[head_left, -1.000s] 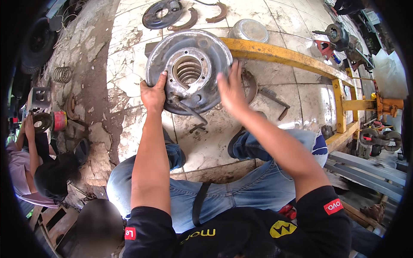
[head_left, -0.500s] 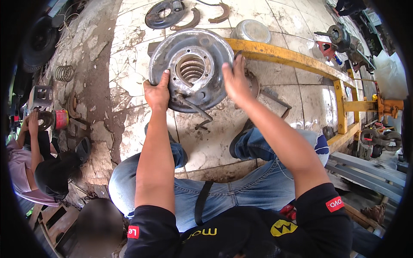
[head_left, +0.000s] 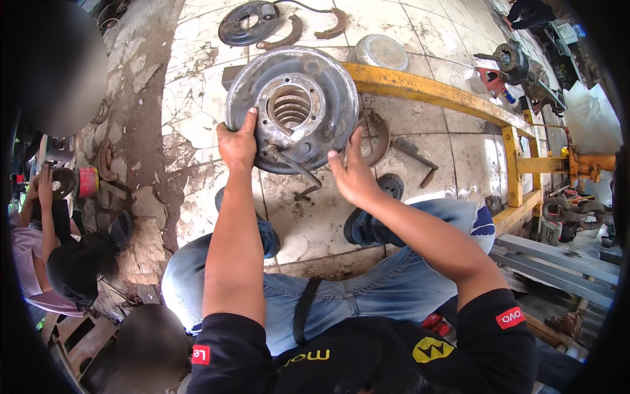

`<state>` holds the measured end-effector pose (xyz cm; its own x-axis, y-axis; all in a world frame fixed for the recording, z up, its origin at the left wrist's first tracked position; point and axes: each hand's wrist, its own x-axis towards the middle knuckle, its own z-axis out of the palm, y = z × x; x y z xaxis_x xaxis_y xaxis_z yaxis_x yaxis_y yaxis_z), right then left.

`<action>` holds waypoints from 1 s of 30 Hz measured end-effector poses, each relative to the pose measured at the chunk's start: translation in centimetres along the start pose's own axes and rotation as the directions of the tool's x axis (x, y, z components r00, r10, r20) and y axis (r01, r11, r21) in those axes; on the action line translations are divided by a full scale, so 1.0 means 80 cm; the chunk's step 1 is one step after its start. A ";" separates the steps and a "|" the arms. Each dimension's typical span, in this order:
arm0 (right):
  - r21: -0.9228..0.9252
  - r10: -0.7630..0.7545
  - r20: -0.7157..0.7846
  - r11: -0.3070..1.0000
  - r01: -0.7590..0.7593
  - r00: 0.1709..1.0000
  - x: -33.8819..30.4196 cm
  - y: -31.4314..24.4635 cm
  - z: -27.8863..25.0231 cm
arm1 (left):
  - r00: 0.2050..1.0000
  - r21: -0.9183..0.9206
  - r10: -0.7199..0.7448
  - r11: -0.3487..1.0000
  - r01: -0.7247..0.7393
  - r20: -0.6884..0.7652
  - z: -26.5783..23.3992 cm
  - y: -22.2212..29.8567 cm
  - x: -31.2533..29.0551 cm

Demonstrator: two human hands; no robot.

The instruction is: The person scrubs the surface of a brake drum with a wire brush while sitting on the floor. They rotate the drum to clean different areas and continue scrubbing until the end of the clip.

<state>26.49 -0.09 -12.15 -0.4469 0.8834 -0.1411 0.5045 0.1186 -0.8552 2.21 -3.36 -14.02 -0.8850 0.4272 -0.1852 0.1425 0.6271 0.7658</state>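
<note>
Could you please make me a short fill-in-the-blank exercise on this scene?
1. At the plate's edge, the thumb of the person's ____ hand rests on its face.
2. Through the plate's central hole, a ____ can be seen.
3. The long beam running rightward from behind the plate is coloured ____.
4. Beside the black disc at the top of the view lie ____ curved shoes.

Missing words: left; coil spring; yellow; two.

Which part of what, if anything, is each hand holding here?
The left hand holds the round brake backing plate by its left rim, thumb over the face. The right hand is at the lower right rim; whether it grips cannot be told.
</note>
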 end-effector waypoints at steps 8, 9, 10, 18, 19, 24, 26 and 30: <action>-0.202 -0.009 -0.065 0.979 -0.004 0.998 0.080 -0.036 -0.038 | 0.999 -0.036 0.004 0.999 -0.006 -0.036 0.003 -0.005 -0.003; -0.243 -0.040 -0.031 0.970 0.031 0.999 0.069 -0.031 -0.034 | 0.999 -0.013 0.008 1.000 -0.008 -0.041 0.003 -0.004 -0.001; -0.287 -0.074 0.011 0.955 0.074 0.997 0.047 -0.023 -0.025 | 0.999 0.005 0.006 1.000 -0.006 -0.052 0.002 -0.003 0.003; -0.246 -0.037 -0.052 0.969 0.023 0.998 0.084 -0.026 -0.037 | 0.999 -0.121 0.026 0.992 -0.029 -0.023 0.011 -0.015 0.006; -0.228 -0.019 -0.055 0.974 0.006 0.998 0.087 -0.030 -0.041 | 0.999 -0.094 0.030 0.995 -0.033 -0.035 0.012 -0.015 0.006; -0.328 -0.110 0.013 0.938 0.108 0.994 0.011 -0.015 -0.023 | 1.000 -0.012 0.026 1.000 -0.026 -0.011 0.003 -0.008 0.007; -0.303 -0.116 -0.013 0.947 0.107 0.993 0.011 -0.009 -0.017 | 0.998 -0.049 0.053 0.997 -0.054 -0.022 0.004 -0.007 0.007; -0.127 -0.043 -0.081 0.991 0.032 0.996 0.058 -0.038 -0.020 | 0.991 -0.132 0.003 0.991 -0.021 -0.137 0.019 -0.029 0.013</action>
<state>24.10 4.35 -9.40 -0.4067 0.9114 -0.0637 0.5793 0.2033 -0.7893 1.64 -3.37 -16.98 -0.9371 0.3356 -0.0964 0.1016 0.5263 0.8442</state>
